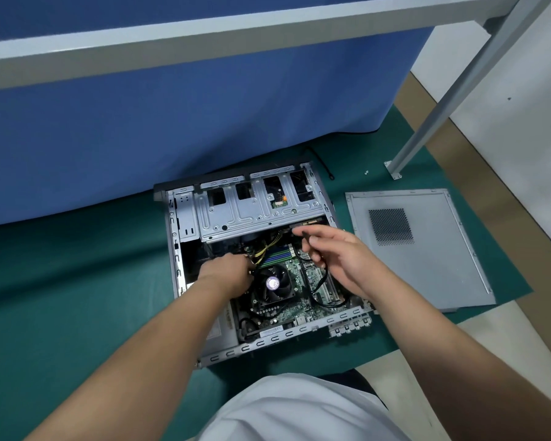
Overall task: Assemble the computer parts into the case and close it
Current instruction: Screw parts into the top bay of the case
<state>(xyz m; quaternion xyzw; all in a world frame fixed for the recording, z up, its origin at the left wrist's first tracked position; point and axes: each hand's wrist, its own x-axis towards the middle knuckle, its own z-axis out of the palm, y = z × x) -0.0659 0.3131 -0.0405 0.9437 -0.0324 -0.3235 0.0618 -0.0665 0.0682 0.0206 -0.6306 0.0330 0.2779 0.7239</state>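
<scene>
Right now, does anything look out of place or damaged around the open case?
Nothing looks damaged. The side panel lies off the case on the green mat, and two small screws sit loose near the table leg.

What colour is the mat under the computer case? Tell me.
Dark green; the mat shows plainly in the head view, under the open case.

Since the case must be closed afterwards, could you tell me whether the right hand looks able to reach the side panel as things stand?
Probably yes: the side panel lies flat and uncovered just right of the right hand, though that hand holds a black cable.
</scene>
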